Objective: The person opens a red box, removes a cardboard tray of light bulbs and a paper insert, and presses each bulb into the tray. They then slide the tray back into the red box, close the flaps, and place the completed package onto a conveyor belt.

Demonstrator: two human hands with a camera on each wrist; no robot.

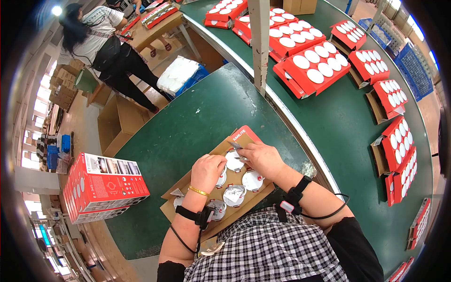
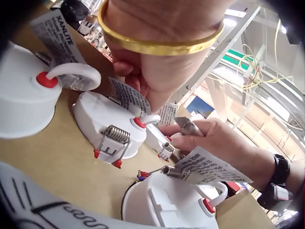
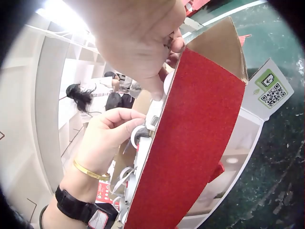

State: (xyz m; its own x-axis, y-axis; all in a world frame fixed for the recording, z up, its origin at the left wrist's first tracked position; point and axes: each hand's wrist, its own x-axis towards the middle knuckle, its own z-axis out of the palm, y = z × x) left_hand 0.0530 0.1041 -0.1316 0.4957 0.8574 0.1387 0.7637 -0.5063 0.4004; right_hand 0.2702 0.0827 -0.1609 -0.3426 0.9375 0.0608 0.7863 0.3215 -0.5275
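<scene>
Lamps (image 1: pixel 234 195) in open carton (image 1: pixel 256 195) on green surface (image 1: pixel 202 109).
Head: R hand (image 1: pixel 263 160) grips metal tool (image 1: pixel 234 145) over lamps; L hand (image 1: pixel 206 173), narrow grip, alongside. L wrist: printed tags (image 2: pixel 209 167) on lamps, tool tip by R thumb. R wrist: L thumb & fingertip together nr lamps; can't tell if anything's held.

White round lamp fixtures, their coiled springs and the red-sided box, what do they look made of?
White round lamp fixtures: likely smooth plastic, given the soft sheen, though painted metal is possible. Grey coiled springs: metal, by their glinting wire. Red-sided brown box: apparently cardboard, matte, with bare brown inner faces.
</scene>
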